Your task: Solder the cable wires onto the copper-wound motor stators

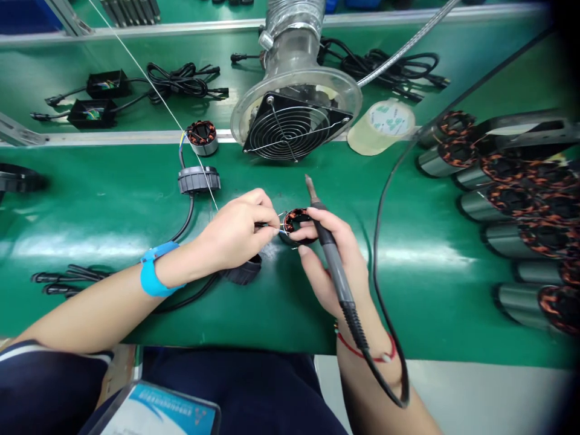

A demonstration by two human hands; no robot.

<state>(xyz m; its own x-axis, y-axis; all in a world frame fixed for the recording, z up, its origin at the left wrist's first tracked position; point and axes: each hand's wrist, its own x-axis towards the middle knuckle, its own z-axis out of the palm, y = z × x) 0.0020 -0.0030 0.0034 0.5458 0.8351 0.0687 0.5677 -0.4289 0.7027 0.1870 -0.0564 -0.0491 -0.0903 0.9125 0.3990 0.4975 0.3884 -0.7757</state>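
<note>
My left hand (pixel 247 226) is closed in a pinch on thin wires (pixel 283 230) at the left rim of a motor stator (pixel 296 219) with copper windings. A thin pale strand (pixel 149 81) runs from the top left down to this hand. My right hand (pixel 339 260) grips a soldering iron (pixel 333 260), its tip pointing up and away past the stator. Fingers of the same hand also reach into and around the stator, touching it. Below my left hand lies a black ribbed cap (pixel 244 270), partly hidden, with a black cable beside it.
A fan with a clear fume hood (pixel 290 127) hangs ahead. Another stator (pixel 202 138) and a ribbed cap (pixel 199 179) on a cable sit left. Several stators (pixel 507 202) crowd the right. A tape roll (pixel 382 127) stands behind. The iron's cord (pixel 377 241) loops at right.
</note>
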